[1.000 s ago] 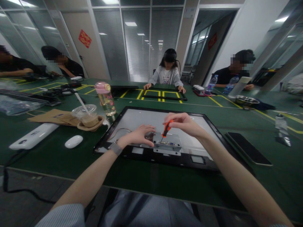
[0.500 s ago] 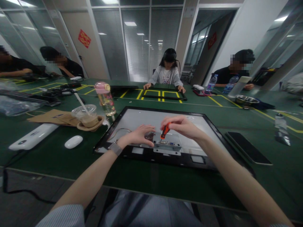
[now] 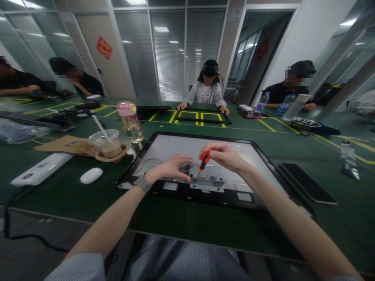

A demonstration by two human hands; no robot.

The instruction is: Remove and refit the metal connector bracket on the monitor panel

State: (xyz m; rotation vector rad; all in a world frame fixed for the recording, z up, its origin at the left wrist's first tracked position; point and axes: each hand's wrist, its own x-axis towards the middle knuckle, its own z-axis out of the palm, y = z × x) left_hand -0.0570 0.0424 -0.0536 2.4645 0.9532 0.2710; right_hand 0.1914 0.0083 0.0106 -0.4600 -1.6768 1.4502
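A monitor panel in a black frame (image 3: 202, 200) lies face down on the green table, its pale back upward. Near its front edge sits a metal bracket (image 3: 216, 171) carrying video ports, among them a blue connector (image 3: 213, 178). My right hand (image 3: 221, 154) grips an orange and black screwdriver (image 3: 204, 159) from above, tilted, with its tip down at the bracket by the ports. Against the bracket's left side rests my left hand (image 3: 171, 168), thumb and fingers apart. Thin wires (image 3: 149, 160) run across the panel to the left of it.
Left of the panel are a white mouse (image 3: 91, 176), a power strip (image 3: 41, 169), an iced drink cup (image 3: 107, 142) and a pink-lidded bottle (image 3: 129, 121). A phone (image 3: 306, 182) lies to the right. Across the table a person holds a black frame (image 3: 203, 121).
The screwdriver's handle has turned slightly in my right hand, and its tip stays by the ports. My left hand has not moved.
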